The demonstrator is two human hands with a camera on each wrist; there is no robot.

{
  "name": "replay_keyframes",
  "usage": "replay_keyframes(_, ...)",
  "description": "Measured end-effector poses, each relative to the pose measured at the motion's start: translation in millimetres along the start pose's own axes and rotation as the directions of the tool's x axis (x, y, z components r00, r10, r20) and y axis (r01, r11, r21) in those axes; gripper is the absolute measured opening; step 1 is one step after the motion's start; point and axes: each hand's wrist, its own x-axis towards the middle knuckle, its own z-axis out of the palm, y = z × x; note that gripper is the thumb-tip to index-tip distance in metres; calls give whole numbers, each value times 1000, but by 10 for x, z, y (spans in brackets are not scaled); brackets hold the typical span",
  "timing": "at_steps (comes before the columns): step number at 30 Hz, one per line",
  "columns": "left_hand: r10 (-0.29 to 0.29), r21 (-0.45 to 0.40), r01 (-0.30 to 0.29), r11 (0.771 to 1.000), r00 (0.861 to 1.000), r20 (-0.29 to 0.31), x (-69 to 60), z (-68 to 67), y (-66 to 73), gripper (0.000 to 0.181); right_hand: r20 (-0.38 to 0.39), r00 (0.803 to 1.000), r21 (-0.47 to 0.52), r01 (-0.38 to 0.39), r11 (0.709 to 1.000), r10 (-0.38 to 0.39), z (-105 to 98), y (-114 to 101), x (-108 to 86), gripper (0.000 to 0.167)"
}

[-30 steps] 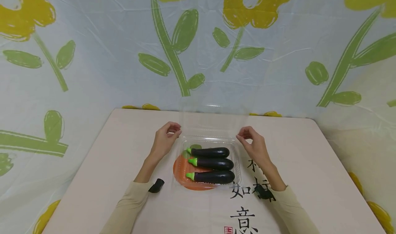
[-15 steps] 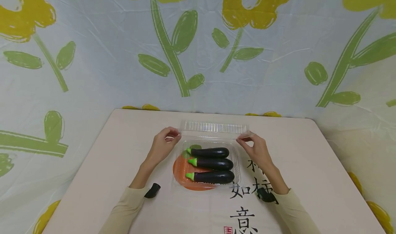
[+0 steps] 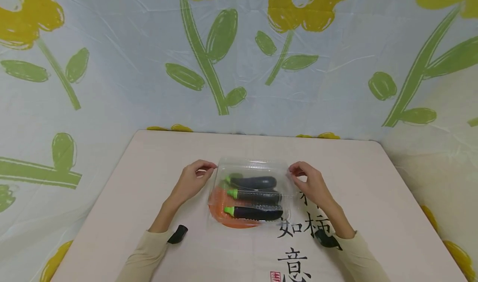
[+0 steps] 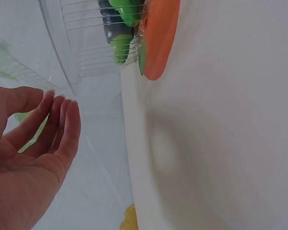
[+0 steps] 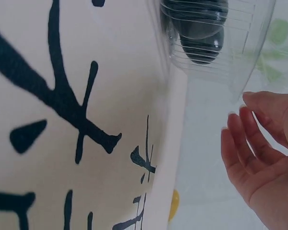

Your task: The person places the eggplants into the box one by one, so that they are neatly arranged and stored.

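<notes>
A clear plastic clamshell box (image 3: pixel 218 222) holds several purple-black toy eggplants (image 3: pixel 257 212) with green stems, lying side by side. Its ribbed clear lid (image 3: pixel 257 166) slopes over them, so the farther eggplants show dimly through it. At the lid's left side, my left hand (image 3: pixel 192 180) pinches the edge between thumb and fingertips. My right hand (image 3: pixel 310 182) pinches the lid's edge on the opposite side. In the left wrist view, thumb and index finger of the left hand (image 4: pixel 38 139) meet at the thin plastic. The right hand's (image 5: pixel 261 143) thumb tip touches the clear edge in the right wrist view.
The box stands on a pale table mat (image 3: pixel 168 145) over a printed orange shape (image 3: pixel 239 224). Black brush characters (image 3: pixel 293 265) are printed to the right. A flower-patterned curtain (image 3: pixel 130 66) hangs behind the table. Dark straps (image 3: pixel 177 234) show near the wrists.
The lid has swung from standing upright at the back, forward and down over the eggplants. Both hands have shifted slightly, staying at its sides.
</notes>
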Motion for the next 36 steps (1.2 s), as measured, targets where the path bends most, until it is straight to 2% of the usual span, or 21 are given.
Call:
replay_keyframes(6,-19,16,18,1000,1000,18,-62,-5,-4,20,64,998,43,-7,999,5,-60,-21,-64,17)
replay_keyframes(10,-15,23,14,1000,998,55,-127,-16,-2,26,83,996,52,-23,998,19,-79,-39,-127,15)
replay_keyframes(16,-22,35,18,999,993,120,-235,-32,4,44,109,993,36,-48,998,44,-110,-81,-234,15)
replay_keyframes(21,-64,1,64,998,983,173,-309,-38,2,60,127,991,48,-53,997,47,-132,-122,-313,18)
replay_keyframes(24,-112,-37,123,992,969,222,-355,-54,-20,66,153,987,58,-64,996,55,-146,-151,-357,19)
replay_keyframes(28,-151,-96,188,977,940,305,-413,-98,-50,67,223,972,86,-99,991,77,-185,-199,-418,25)
replay_keyframes(32,-156,-104,208,973,915,372,-467,-133,-75,62,290,953,117,-128,985,90,-225,-244,-475,31)
replay_keyframes(36,-136,-99,199,975,886,444,-513,-153,-79,55,330,940,122,-135,983,89,-267,-272,-531,35)
